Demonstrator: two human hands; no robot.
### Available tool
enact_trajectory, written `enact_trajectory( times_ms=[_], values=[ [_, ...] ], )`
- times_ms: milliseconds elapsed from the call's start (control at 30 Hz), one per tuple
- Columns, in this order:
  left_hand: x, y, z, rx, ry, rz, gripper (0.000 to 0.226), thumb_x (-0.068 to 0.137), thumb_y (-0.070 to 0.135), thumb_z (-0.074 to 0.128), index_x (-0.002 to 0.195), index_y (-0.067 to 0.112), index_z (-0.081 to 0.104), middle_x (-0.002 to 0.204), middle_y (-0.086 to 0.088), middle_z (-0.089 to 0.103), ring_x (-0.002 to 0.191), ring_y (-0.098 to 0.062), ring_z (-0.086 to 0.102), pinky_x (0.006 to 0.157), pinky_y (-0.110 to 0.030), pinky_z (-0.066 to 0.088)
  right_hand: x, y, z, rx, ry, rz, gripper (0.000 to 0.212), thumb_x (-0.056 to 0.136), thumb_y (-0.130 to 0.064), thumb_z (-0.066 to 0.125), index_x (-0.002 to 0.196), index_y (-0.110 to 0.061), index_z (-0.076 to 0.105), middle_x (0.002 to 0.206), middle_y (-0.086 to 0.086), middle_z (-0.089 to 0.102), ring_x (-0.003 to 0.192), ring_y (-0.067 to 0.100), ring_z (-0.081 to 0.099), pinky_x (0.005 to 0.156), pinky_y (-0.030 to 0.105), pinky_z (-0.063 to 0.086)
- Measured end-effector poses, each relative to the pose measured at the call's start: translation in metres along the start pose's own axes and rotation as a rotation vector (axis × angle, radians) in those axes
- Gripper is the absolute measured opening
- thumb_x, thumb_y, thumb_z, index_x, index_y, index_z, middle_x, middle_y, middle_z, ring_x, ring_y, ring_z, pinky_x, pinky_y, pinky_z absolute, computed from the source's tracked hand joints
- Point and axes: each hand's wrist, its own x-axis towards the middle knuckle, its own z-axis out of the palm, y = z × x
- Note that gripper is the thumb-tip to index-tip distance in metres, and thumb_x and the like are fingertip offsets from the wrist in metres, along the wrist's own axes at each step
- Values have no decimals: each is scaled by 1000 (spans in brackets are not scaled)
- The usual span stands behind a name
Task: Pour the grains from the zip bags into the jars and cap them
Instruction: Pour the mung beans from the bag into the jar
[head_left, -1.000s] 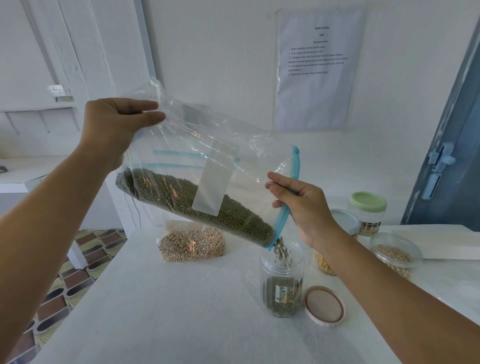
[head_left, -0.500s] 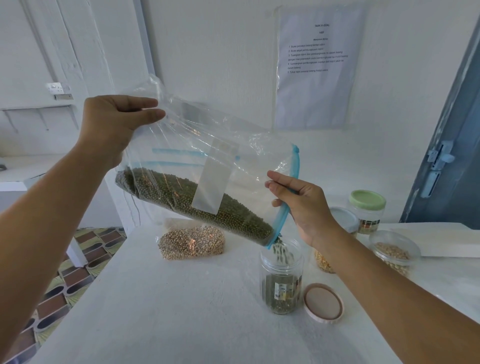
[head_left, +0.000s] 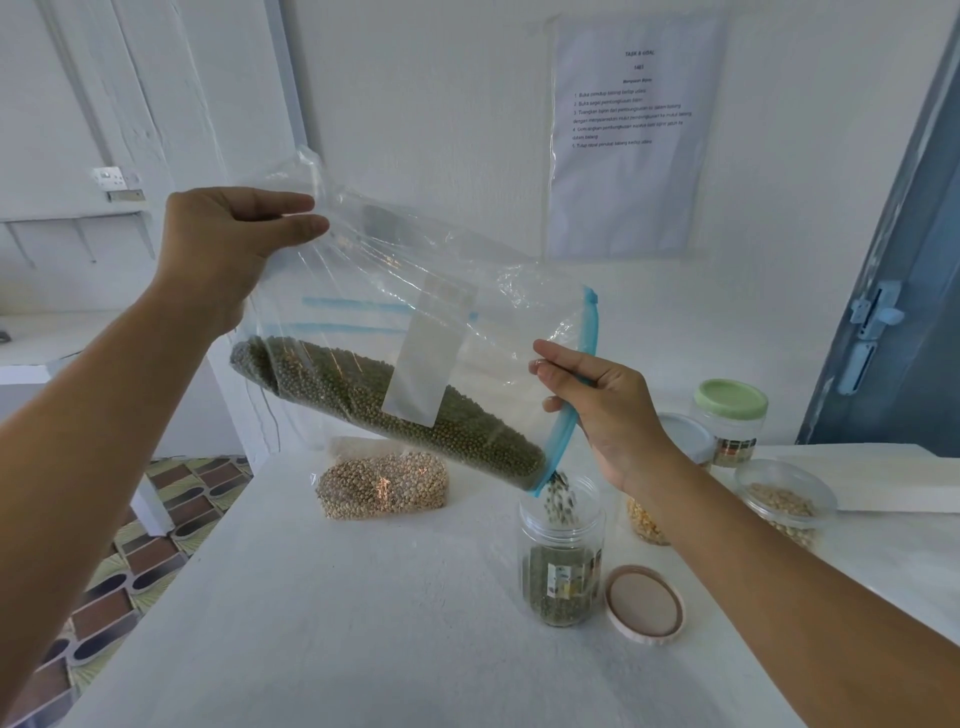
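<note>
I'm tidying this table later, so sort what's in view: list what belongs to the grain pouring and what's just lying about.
Belongs to the job:
- zip bag of green grains, held by left hand and right hand
- open jar catching the pour
- loose lid
- bag of pale grains
- other jars

Lying about:
- wall notice
- blue door
</note>
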Motion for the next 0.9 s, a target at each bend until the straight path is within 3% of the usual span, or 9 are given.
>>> enact_trajectory(
  times_ms=[133, 533, 900],
  values=[
    [1, 0, -1, -4, -3, 0, 28, 69, 25, 96, 94, 26, 82, 86, 11, 80, 83, -1, 70, 79, -11, 51, 0, 1, 1, -4, 5, 7, 25, 92, -8, 75, 114, -19, 79, 108, 4, 80, 82, 15, 64, 87, 28, 59],
    [-1, -2, -1, -20, -11, -6, 32, 65, 26, 97, 93, 25, 83, 90, 1, 79, 82, -6, 70, 87, -18, 54, -2, 0, 1, 1, 16, 10, 25, 92, -8, 75, 114, -18, 79, 106, 3, 80, 72, 12, 63, 77, 21, 57],
    [-1, 0, 0, 0, -13, -5, 31, 65, 26, 97, 92, 28, 83, 90, -5, 74, 78, -5, 66, 81, -13, 51, 1, 2, 1, -15, 8, 6, 26, 91, -9, 76, 115, -18, 79, 107, 3, 80, 74, 12, 64, 79, 22, 57]
  ],
)
